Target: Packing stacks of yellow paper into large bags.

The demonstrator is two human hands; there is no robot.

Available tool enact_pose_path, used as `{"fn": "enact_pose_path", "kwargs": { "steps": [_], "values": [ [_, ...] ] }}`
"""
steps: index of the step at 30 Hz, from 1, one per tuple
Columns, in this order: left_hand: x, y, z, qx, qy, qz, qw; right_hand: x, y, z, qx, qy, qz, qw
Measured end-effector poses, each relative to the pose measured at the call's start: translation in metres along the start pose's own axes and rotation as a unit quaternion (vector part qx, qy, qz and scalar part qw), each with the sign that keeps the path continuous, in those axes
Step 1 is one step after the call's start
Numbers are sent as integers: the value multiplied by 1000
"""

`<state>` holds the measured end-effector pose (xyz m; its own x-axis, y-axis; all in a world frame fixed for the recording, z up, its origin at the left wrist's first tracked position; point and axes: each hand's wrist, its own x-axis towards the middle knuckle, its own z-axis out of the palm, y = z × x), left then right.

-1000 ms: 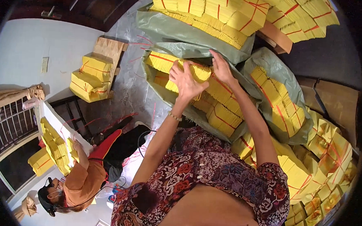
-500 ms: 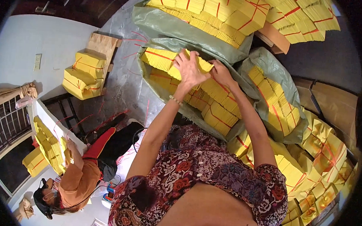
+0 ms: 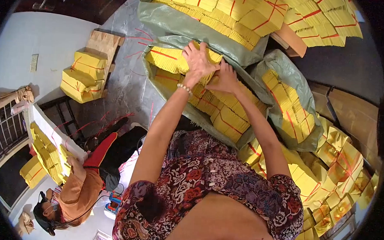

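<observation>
A stack of yellow folded paper (image 3: 213, 56) sits at the far side of an open grey-green woven sack (image 3: 147, 77). My left hand (image 3: 198, 63) lies over it, fingers wrapped across its top. At the stack's right end, my right hand (image 3: 226, 77) presses with bent fingers; its thumb is partly hidden. Both hands nearly meet at the thumbs. Left of the held stack is a bundle tied with red string (image 3: 162, 58). Below my hands, more red-tied bundles (image 3: 229, 121) fill the sack in rows.
Another filled sack (image 3: 179, 23) lies beyond, and a smaller one (image 3: 307, 78) stands right. Yellow bundles (image 3: 301, 167) pile up at lower right. A co-worker in an orange top (image 3: 83, 194) handles yellow paper at left. Two bundles (image 3: 83, 76) rest by a wooden board (image 3: 103, 47).
My right hand has shifted round the stack's right end, its fingers now higher against it. The held stack sits slightly lower and more tilted. The whole view has drifted a little left.
</observation>
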<state>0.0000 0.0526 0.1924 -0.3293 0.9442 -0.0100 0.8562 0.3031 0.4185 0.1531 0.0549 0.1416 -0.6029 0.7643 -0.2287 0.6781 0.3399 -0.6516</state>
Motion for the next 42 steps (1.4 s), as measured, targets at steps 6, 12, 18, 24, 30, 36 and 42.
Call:
{"fn": "enact_pose_path", "kwargs": {
  "steps": [6, 12, 18, 24, 30, 36, 42],
  "values": [
    [3, -6, 3, 15, -41, 4, 999, 4, -28, 12, -198, -23, 55, 978],
    [-17, -19, 10, 62, -17, 31, 997, 3, -22, 12, -186, -39, 81, 978],
    [-22, -32, 15, 29, -33, -16, 999, 3, -25, 5, -173, -60, 76, 980],
    [-38, -33, 34, -24, 50, 8, 998, -8, -1, 1, -87, 14, 25, 996],
    [-44, -40, 35, -42, 90, 24, 995, -6, 4, -24, -17, 36, -18, 999],
    [-49, -41, 35, -44, 85, 41, 995, 8, 13, -38, -226, 172, -71, 956],
    [-41, -38, 41, -46, 105, 57, 992, 22, 49, -42, -384, 169, -120, 900]
  ]
}}
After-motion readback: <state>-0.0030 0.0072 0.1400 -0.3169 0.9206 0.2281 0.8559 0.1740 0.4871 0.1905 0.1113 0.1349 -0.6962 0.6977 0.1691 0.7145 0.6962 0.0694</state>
